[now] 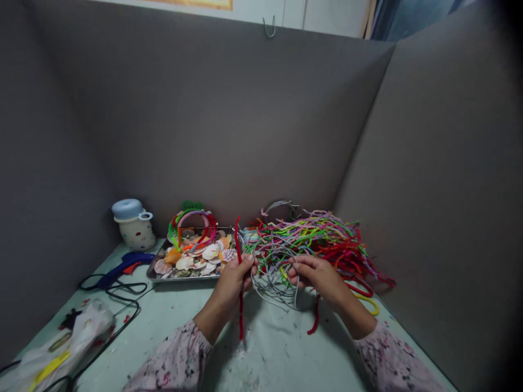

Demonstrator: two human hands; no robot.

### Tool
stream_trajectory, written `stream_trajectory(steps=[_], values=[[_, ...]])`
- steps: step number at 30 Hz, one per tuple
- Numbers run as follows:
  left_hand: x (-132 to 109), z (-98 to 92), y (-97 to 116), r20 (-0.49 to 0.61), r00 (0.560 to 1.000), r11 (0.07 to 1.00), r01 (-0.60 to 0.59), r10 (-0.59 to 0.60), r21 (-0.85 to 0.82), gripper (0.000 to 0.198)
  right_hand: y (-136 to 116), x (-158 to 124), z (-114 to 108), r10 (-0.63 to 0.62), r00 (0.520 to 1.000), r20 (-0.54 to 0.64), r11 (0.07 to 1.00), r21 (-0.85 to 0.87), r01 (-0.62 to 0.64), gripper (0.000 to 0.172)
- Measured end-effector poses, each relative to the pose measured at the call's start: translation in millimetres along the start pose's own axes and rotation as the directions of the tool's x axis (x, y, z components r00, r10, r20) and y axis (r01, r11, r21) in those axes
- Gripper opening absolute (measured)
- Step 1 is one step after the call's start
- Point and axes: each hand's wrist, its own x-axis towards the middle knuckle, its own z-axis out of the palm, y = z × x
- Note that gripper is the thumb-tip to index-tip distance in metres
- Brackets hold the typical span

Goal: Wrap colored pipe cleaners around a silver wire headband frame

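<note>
My left hand point(236, 279) is closed on a red pipe cleaner point(238, 239) that stands upright through the fist and hangs below it. It also touches one side of a bundle of thin grey wire headbands point(273, 283). My right hand point(314, 275) grips the other side of that bundle with curled fingers. Both hands hover over the pale table point(269, 348), just in front of a big heap of coloured pipe cleaners point(322, 239).
A metal tray point(157, 275) of seashells with wrapped headbands point(192, 223) sits at the left. Farther left are a blue glue gun point(122, 265) with black cable, a white lidded pot point(134, 224) and a plastic bag point(69, 340). Grey partition walls enclose the table.
</note>
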Motion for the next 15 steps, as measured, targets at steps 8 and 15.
stream_trajectory(steps=[8, 15], values=[[-2.1, 0.2, 2.5, 0.046, 0.994, 0.995, 0.102, -0.101, -0.010, 0.033, -1.0, -2.8, 2.6, -0.089, 0.996, 0.016, 0.992, -0.090, 0.091, 0.040], [-10.2, 13.3, -4.0, 0.167, 0.966, 0.980, 0.200, -0.198, 0.005, 0.033, 7.2, -4.6, 6.1, -0.485, 0.874, 0.034, 0.726, -0.541, 0.424, 0.019]])
